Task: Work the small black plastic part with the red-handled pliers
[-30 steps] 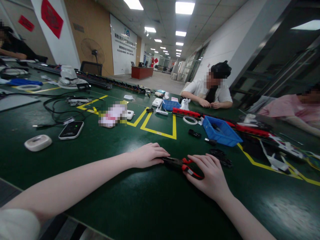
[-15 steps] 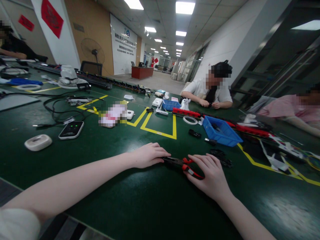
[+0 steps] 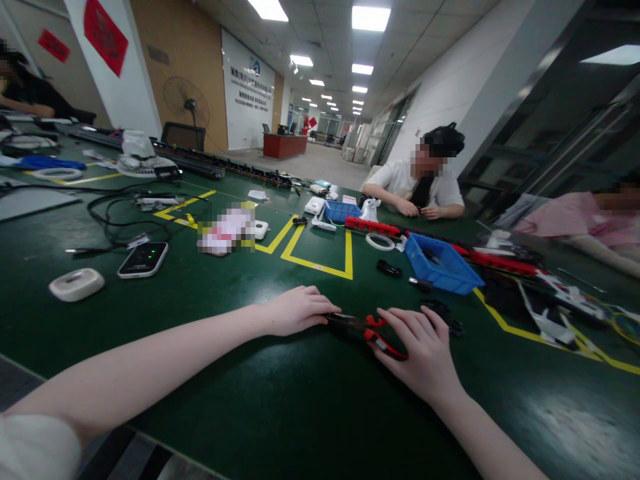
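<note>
My right hand is closed around the red handles of a pair of pliers, its thumb on the lower handle and its fingers over the upper one. The handles are spread apart. The dark metal jaws point left, towards my left hand, whose fingers are pinched together at the jaw tips. Whatever lies between those fingertips is small and dark, and I cannot make out what it is. Behind my right hand lies a pile of small black parts, partly hidden by my fingers.
Ahead on the green table are a blue bin, black connectors, a white ring and yellow tape outlines. Phone-like devices and cables are on the left. Across the table sits a person; another is at the right.
The fingers of my right hand have shifted slightly on the pliers, with one raised a little outward. My left hand and the pliers stay almost where they were.
</note>
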Available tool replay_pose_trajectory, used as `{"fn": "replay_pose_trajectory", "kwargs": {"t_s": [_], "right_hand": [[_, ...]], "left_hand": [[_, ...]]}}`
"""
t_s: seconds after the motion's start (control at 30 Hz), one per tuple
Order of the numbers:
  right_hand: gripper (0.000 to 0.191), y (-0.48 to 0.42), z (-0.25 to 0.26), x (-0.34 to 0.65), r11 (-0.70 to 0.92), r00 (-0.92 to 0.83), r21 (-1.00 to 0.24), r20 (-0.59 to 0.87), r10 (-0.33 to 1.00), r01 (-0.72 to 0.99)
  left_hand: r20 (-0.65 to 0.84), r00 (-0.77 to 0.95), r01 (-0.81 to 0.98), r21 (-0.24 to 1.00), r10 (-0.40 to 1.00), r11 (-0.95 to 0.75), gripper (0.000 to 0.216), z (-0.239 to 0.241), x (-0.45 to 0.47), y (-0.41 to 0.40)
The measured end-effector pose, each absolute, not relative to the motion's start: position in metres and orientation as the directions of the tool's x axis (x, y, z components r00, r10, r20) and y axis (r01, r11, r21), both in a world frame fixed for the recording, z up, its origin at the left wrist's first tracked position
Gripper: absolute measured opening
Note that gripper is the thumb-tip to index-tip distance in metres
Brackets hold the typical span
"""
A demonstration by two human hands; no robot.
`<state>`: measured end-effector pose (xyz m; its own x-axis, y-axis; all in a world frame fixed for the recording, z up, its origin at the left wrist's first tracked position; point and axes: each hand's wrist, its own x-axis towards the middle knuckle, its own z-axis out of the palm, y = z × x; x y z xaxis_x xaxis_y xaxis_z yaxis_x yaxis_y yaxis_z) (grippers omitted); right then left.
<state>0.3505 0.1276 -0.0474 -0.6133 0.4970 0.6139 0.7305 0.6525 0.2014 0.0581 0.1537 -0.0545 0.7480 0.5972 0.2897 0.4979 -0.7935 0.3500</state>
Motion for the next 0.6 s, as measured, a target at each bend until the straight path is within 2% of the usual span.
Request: {"fn": "replay_pose_trajectory", "kwargs": {"t_s": [0.3, 0.6], "right_hand": [[0.042, 0.1284, -0.0470, 0.3521, 0.671, -0.621, 0.181, 0.601, 0.503, 0.719], [0.046, 0.1308, -0.0500, 0.3545, 0.663, -0.599, 0.092, 0.533, 0.597, 0.743]], "left_hand": [[0.293, 0.764, 0.483, 0.331, 0.575, -0.811, 0.033, -0.0552, 0.0573, 0.1542], [0.312, 0.766, 0.463, 0.340, 0.562, -0.819, 0.031, -0.0540, 0.0564, 0.1533]]}}
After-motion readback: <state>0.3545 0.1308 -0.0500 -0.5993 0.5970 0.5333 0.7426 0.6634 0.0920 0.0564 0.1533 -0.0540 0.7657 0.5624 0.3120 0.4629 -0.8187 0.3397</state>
